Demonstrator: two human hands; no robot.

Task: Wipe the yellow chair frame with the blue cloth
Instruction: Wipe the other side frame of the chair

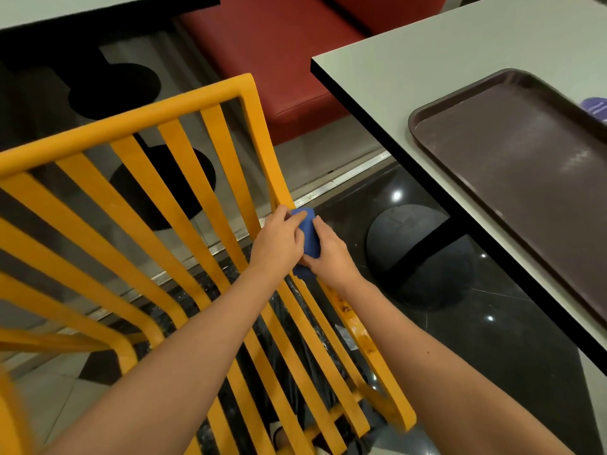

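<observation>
Yellow slats fan across the view: the yellow chair frame is tilted toward the person, its top rail running up to a corner near the red bench seat. Both hands meet at the frame's right-hand side rail, about halfway along it. The blue cloth is bunched between them, wrapped against that rail. The left hand curls its fingers over the cloth's upper end, thumb lying along the top, pinching the fabric against the rail. The right hand closes around the cloth from the other side, fingers hidden behind it, so how tightly they press I cannot tell. A little blue shows below the two wrists.

Further down the same rail, toward the chair's near corner, the yellow surface carries brownish smears. To the right stands a pale table with a dark edge band; a brown tray lies on it close to the near edge, and a small purple object peeks out at the far right edge of the table beyond the tray. Under the table a round dark base sits on the glossy black floor.
</observation>
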